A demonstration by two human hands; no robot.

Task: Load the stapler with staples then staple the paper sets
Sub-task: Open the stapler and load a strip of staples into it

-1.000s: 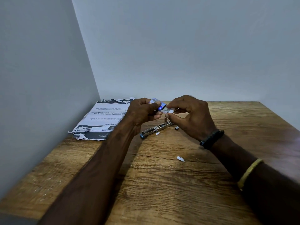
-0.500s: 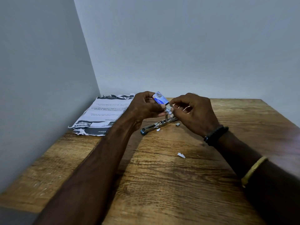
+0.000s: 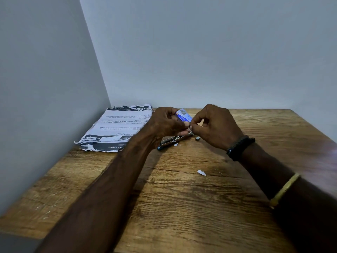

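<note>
Wooden table (image 3: 182,207), hands (image 3: 164,123) pinching staple box (image 3: 183,116)

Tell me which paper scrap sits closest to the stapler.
The tiny scrap beside the stapler's middle; the larger scrap lies apart, nearer the camera.

Chrome metal stapler with blue tip (image 3: 172,140): opened flat, diagonal, near bench's far edge. Small blue-white cardboard staple box (image 3: 183,115): raised, tilted, over stapler's right end. Grey staple block (image 3: 197,138): on bench, just right of stapler. Ragged printed paper stack (image 3: 116,128): far-left corner.
</note>
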